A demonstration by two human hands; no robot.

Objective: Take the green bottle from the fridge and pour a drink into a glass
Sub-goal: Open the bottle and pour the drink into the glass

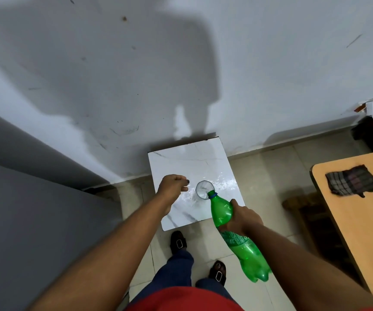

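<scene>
From your head camera, the clear glass [204,190] stands upright on the white marble-patterned desk [187,160]; some clear liquid seems to sit in its bottom, though the level is hard to judge. Your right hand [240,217] is wrapped around the green bottle [232,234] just above its label. The bottle is tilted, its long axis running from the base near your right leg up to the blue-ringed mouth, which touches the glass rim. The label's writing is unreadable. Your left hand [173,187] hovers just left of the glass, fingers curled into a loose fist; whether it holds anything, you cannot tell.
</scene>
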